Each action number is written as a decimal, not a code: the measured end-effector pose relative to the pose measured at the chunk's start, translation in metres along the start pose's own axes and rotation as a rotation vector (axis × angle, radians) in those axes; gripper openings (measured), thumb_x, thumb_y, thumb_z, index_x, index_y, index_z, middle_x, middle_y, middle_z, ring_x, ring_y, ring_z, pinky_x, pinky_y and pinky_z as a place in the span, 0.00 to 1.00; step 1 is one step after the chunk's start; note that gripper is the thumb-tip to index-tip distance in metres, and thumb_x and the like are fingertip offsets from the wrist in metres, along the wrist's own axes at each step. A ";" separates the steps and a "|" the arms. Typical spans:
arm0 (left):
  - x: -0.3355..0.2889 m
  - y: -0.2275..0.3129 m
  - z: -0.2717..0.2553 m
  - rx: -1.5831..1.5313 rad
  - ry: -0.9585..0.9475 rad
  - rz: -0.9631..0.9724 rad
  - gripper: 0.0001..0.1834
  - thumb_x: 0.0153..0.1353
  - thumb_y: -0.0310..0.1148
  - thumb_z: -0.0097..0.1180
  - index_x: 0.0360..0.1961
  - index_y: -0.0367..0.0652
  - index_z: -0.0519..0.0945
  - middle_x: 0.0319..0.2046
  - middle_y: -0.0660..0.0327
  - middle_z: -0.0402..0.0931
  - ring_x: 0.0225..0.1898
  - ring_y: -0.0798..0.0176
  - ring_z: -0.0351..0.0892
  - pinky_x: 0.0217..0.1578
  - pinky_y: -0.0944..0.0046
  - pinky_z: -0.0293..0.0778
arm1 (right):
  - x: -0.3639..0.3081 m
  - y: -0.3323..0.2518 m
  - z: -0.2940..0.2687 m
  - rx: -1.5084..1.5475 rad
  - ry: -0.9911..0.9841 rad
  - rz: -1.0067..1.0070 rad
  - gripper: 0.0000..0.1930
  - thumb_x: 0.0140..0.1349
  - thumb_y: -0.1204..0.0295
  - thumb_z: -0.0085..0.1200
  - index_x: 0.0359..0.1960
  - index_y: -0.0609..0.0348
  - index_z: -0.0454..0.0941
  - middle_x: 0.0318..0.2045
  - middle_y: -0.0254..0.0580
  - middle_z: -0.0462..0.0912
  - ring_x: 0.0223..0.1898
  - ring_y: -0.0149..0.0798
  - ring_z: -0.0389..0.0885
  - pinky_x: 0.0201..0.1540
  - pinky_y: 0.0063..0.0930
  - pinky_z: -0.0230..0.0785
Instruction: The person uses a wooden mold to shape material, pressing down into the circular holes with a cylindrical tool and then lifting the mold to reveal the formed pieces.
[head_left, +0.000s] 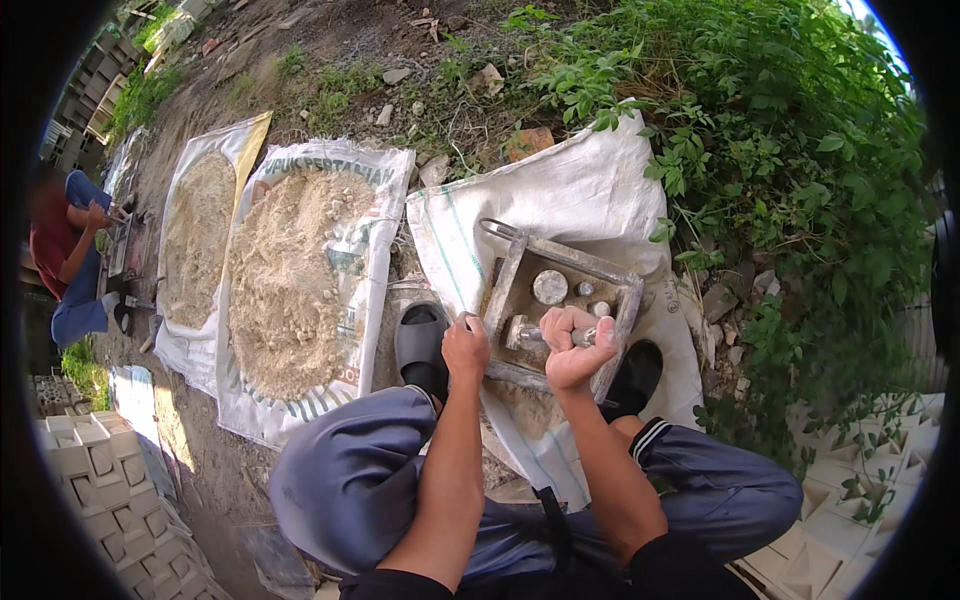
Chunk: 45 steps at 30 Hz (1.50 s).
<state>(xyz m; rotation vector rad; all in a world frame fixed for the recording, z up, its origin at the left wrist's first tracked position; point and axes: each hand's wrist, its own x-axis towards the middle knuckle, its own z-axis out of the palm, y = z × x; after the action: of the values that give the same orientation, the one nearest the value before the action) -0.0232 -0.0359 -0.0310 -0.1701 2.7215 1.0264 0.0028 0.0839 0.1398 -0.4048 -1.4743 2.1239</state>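
Observation:
A square metal mould (630,308) with a loop handle at its far left corner lies between my feet on a white woven sack (560,185). Round metal posts (550,287) of different sizes stand up inside it. Over the mould, my right hand (575,350) is closed round the shaft of a short metal tamper (522,332), whose round head points left. My left hand (466,348) is a fist at the mould's left side; its fingers hide what it grips, if anything.
Two more sacks, a middle one (385,200) and a far-left one (245,135), bear heaps of pale sandy powder (300,270). Another person (75,245) squats at the far left. Pale patterned blocks (100,480) are stacked lower left, others (850,510) lower right. Green plants (780,130) crowd the right.

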 end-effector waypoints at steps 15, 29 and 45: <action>0.003 0.000 -0.001 0.003 0.066 0.023 0.19 0.63 0.39 0.36 0.34 0.40 0.79 0.32 0.42 0.79 0.36 0.37 0.77 0.41 0.44 0.70 | 0.006 -0.001 -0.001 0.029 0.030 -0.045 0.28 0.63 0.50 0.26 0.09 0.54 0.49 0.09 0.31 0.51 0.14 0.29 0.48 0.19 0.26 0.40; -0.001 -0.001 -0.005 -0.013 0.017 -0.023 0.18 0.63 0.39 0.37 0.33 0.43 0.80 0.31 0.44 0.79 0.35 0.38 0.78 0.40 0.44 0.71 | -0.003 -0.011 -0.004 0.197 0.109 -0.065 0.27 0.62 0.51 0.28 0.09 0.55 0.50 0.09 0.31 0.52 0.14 0.29 0.48 0.20 0.26 0.40; 0.003 -0.001 0.000 0.014 0.069 0.035 0.19 0.63 0.39 0.36 0.33 0.40 0.80 0.31 0.42 0.79 0.36 0.37 0.78 0.41 0.43 0.71 | 0.003 -0.003 0.001 0.036 0.030 -0.022 0.28 0.62 0.48 0.26 0.08 0.52 0.49 0.08 0.31 0.50 0.14 0.32 0.46 0.22 0.29 0.45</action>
<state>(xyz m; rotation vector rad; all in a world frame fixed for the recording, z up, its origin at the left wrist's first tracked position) -0.0257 -0.0364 -0.0322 -0.1584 2.8027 1.0293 0.0003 0.0856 0.1431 -0.4032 -1.4152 2.1149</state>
